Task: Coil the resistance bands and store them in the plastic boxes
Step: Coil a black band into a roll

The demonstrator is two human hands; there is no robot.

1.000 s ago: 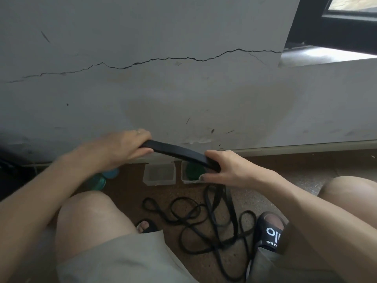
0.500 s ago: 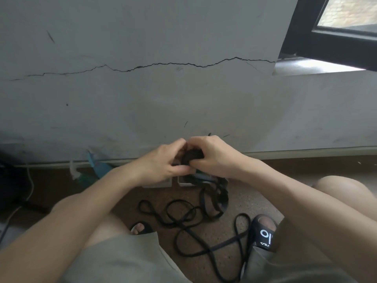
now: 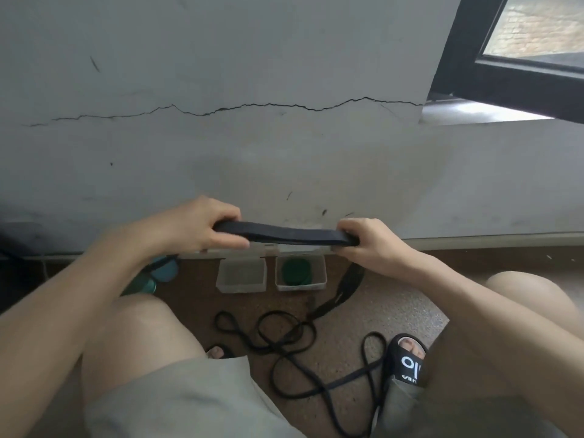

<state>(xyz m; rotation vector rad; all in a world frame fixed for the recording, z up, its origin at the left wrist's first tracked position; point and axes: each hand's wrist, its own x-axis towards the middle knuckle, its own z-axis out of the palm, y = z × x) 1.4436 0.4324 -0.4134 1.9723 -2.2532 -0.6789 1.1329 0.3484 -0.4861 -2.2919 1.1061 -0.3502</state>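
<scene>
A wide black resistance band point(image 3: 286, 234) is stretched level between my hands in front of the wall. My left hand point(image 3: 202, 226) grips its left end and my right hand point(image 3: 369, 243) grips its right end. The band's loose tail point(image 3: 343, 292) hangs from my right hand to the floor. Below my hands stand two clear plastic boxes: the left box point(image 3: 241, 275) holds nothing, the right box point(image 3: 300, 273) holds a coiled green band point(image 3: 296, 270). A thin black band point(image 3: 294, 346) lies tangled on the floor between my knees.
Teal and green bands point(image 3: 158, 275) lie on the floor left of the boxes, partly behind my left arm. A cracked grey wall stands close behind the boxes. My feet in black slides point(image 3: 407, 358) and my knees flank the tangled band.
Half a second ago my hands were together, folding the black band. They have moved apart and now hold a folded length of it taut between them.
</scene>
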